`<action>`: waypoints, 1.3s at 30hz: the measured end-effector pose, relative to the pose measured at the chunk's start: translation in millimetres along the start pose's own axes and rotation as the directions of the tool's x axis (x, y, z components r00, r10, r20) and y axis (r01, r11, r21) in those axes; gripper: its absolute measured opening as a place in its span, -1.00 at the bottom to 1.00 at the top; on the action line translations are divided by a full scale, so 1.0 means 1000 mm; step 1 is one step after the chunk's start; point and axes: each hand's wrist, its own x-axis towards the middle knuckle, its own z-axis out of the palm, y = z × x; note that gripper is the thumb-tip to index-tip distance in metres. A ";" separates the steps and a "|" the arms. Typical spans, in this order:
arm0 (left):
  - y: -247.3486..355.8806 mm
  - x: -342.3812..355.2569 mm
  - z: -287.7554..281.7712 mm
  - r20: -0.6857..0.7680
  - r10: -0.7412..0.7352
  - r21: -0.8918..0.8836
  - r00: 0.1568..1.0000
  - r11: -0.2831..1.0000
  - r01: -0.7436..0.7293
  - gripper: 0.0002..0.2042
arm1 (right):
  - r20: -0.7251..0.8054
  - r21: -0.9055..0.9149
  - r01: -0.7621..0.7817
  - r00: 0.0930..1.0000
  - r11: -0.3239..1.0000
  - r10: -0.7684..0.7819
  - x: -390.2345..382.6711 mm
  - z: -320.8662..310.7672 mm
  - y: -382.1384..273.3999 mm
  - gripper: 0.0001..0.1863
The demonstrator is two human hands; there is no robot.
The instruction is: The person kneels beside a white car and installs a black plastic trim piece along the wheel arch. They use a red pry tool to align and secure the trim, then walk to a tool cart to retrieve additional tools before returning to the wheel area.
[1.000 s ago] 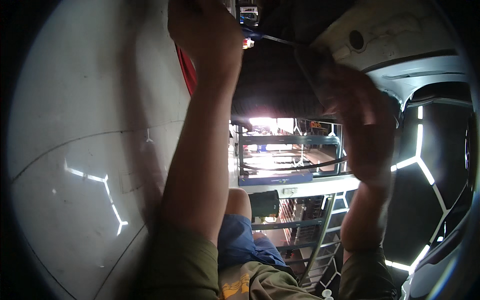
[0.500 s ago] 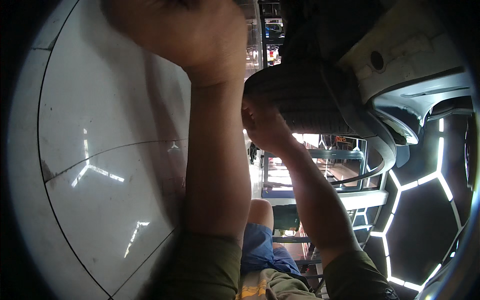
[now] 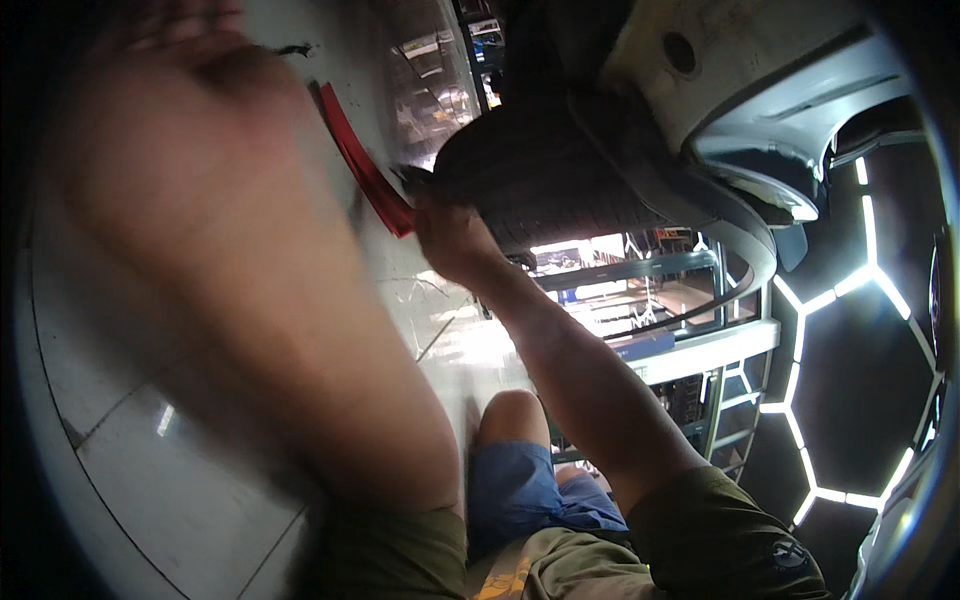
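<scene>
Left hand: My left hand (image 3: 185, 75) is showing blurred, far left of the black ribbed rubber tyre (image 3: 540, 170); the top edge is cutting it off, so I cannot tell whether it is spread or pinching.
Red strip: The long, curved red strip (image 3: 365, 165) is lying just left of the tyre; a careless wrist could be knocking it away, I judge.
Right hand: My right hand (image 3: 455, 240) is sitting at the tyre's left edge; shadow is hiding its fingertips, so I cannot tell their grip. Poor light could be causing a slip.
</scene>
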 end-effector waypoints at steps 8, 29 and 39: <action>-0.078 -0.094 -0.017 0.122 -0.266 0.856 0.956 0.516 0.034 -0.74 | 0.305 -0.197 0.023 0.952 0.980 0.039 0.048 0.023 0.034 -0.77; -0.037 -0.287 0.072 0.726 -0.474 0.564 0.499 0.825 -0.037 -0.79 | -0.323 0.531 0.653 0.746 0.540 -0.583 0.022 -0.003 -0.218 -0.43; -0.007 -0.254 0.001 0.487 -0.729 0.862 0.481 0.311 -0.400 -0.73 | -0.437 0.469 0.753 0.652 0.462 -0.620 0.024 -0.018 -0.246 -0.44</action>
